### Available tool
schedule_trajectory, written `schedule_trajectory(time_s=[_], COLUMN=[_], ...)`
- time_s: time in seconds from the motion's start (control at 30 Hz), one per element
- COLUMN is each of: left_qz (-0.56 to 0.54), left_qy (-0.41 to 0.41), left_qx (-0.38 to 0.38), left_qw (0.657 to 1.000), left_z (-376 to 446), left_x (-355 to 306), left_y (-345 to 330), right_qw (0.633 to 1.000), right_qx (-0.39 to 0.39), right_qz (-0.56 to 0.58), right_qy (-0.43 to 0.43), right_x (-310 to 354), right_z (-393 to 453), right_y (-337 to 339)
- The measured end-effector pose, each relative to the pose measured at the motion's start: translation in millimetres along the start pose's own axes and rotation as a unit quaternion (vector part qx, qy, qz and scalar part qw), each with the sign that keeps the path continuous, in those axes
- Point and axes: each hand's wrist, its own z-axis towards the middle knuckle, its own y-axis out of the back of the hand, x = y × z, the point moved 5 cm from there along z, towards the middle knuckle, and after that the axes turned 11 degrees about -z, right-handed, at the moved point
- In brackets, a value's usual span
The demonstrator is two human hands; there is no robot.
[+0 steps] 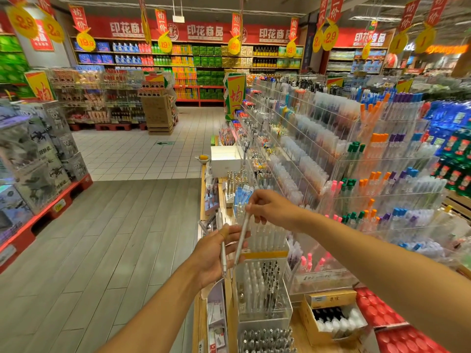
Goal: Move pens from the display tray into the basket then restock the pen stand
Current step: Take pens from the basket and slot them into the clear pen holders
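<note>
One white pen (241,234) is pinched by the right hand (274,208); another pen (224,253), at seven o'clock, is gripped by the left hand (216,256).

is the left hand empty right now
No, the left hand holds a white pen in its fingers, while the right hand pinches a second white pen.

Boxed toys (38,159) stacked on a red pallet (51,212), perhaps drones, beside grey floorboards (114,238)
</note>
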Motion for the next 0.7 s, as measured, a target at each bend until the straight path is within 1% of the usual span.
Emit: schedule_trajectory(time_s=[0.1, 0.2, 0.23, 0.3, 0.47, 0.7], left_qz=[0.042, 0.132, 0.157, 0.162, 0.172, 0.210], left_qy=[-0.024, -0.039, -0.045, -0.057, -0.098, -0.199], left_qx=[-0.095, -0.150, -0.155, -0.149, -0.132, -0.175], left_qw=[0.994, 0.979, 0.974, 0.974, 0.971, 0.941], left_z=[3, 1, 1, 2, 7, 7], left_x=[-5, -13, -16, -18, -19, -32], left_y=[15, 23, 22, 21, 21, 23], right_qw=[0.999, 0.994, 0.992, 0.985, 0.979, 0.957], right_qx=[-0.044, -0.077, -0.081, -0.079, -0.077, -0.066], right_qz=[-0.010, -0.066, -0.096, -0.146, -0.181, -0.262], right_qy=[0.010, 0.028, 0.033, 0.046, 0.054, 0.103], right_x=[-3, -7, -9, -12, -14, -3], right_z=[2, 3, 3, 2, 4, 2], right_y=[11, 15, 14, 9, 6, 1])
